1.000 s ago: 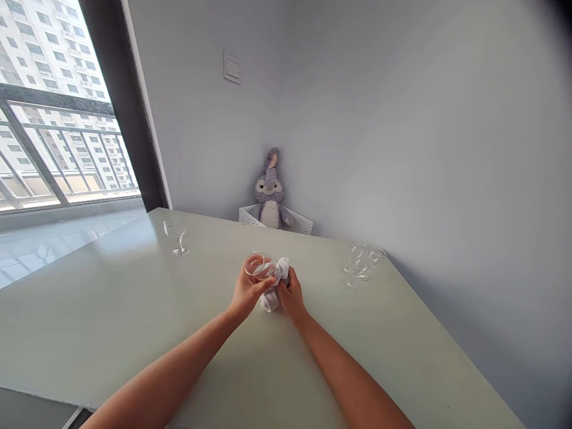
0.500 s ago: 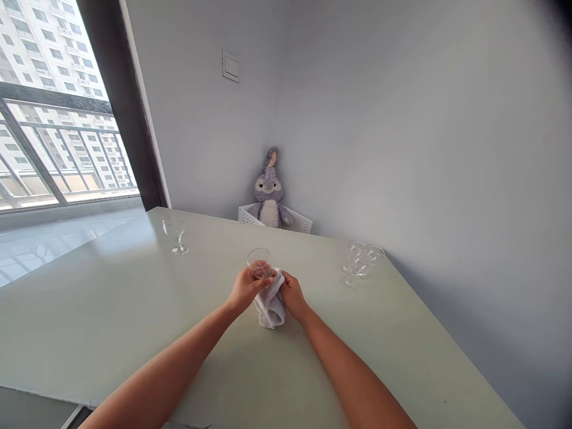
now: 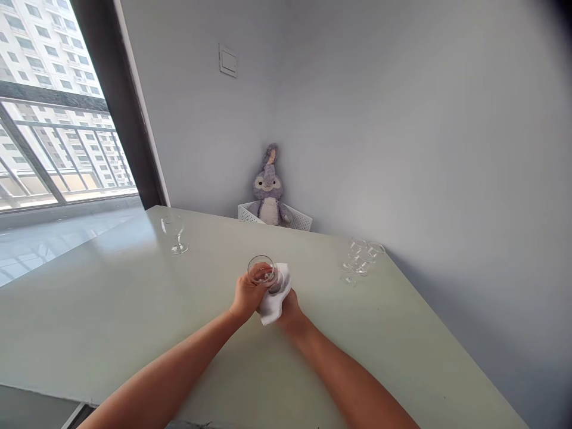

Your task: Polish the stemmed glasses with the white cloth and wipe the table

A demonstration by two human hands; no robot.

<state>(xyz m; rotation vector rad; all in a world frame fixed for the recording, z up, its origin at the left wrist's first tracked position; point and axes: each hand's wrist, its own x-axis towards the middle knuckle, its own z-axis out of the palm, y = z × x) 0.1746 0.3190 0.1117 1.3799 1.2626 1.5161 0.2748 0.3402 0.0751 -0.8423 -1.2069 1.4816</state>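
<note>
A clear stemmed glass (image 3: pixel 261 270) is held above the table by my left hand (image 3: pixel 248 295), whose fingers wrap round its bowl. The glass is tilted, its rim facing up and toward me. My right hand (image 3: pixel 289 307) is closed on a white cloth (image 3: pixel 272 305) from below and the right. The cloth lies against the foot and stem end of the glass and hides part of it. Most of my right fingers are behind the cloth.
Another stemmed glass (image 3: pixel 179 232) stands at the far left of the pale green table (image 3: pixel 111 322). Several glasses (image 3: pixel 361 256) cluster near the right edge by the wall. Behind the table, a plush rabbit (image 3: pixel 269 193) sits in a white perforated basket (image 3: pixel 298 220).
My right hand has moved lower, and the cloth has spread from a hanging bunch to cover the glass's foot end. The glass has tipped slightly toward me.
</note>
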